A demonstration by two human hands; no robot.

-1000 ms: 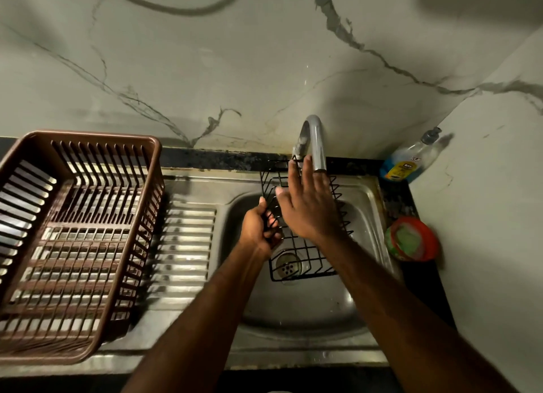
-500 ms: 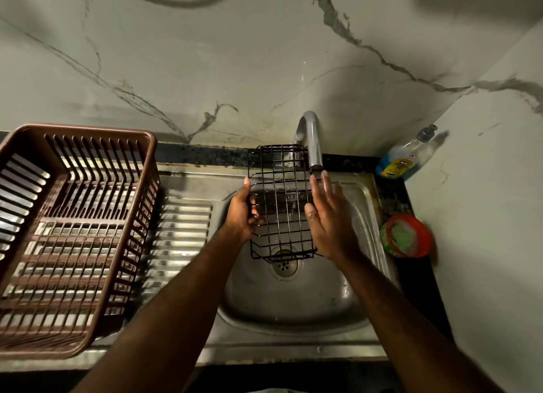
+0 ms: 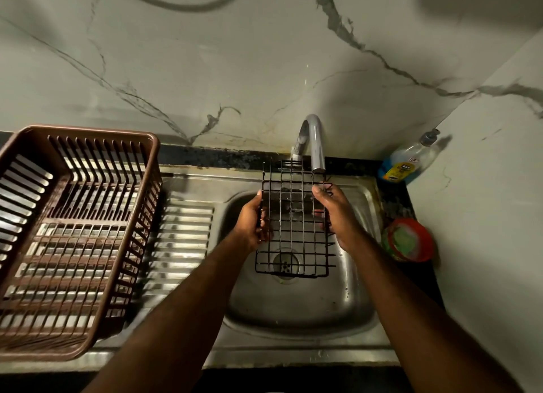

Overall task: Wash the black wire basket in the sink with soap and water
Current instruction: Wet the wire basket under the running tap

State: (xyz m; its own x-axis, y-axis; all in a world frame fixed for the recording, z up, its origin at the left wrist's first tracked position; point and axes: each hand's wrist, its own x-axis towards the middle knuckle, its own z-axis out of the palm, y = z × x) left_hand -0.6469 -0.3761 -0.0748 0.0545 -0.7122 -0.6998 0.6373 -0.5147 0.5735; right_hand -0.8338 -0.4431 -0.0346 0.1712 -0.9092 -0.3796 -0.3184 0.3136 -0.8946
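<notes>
Two-hand hold on black wire basket (image 3: pixel 293 231), above sink (image 3: pixel 293 313) basin, right under tap (image 3: pixel 316 139) spout.

Gripped by both long sides, w/ long axis running straight away from body: far end up at spout, near end low over drain, apparently not resting on basin. L hand (image 3: pixel 252 219) fingers (image 3: pixel 263 216) curled round left edge wire approx mid-length. R hand (image 3: pixel 338 216) thumb hooked over right edge nearer far end, other fingers wrapped behind mesh, partly hidden. Can't tell if water running; no suds visible, so prob wetting or rinsing stage. For soap next: soap bottle (image 3: pixel 411 163) at back-right corner of surface, red tub (image 3: pixel 408 239) w/ green pad just right of sink, both nearer R hand. Would leave L hand carrying basket alone, likely to swing if gripped loosely. Brown dish rack (image 3: pixel 73 231) over on left drainboard.
</notes>
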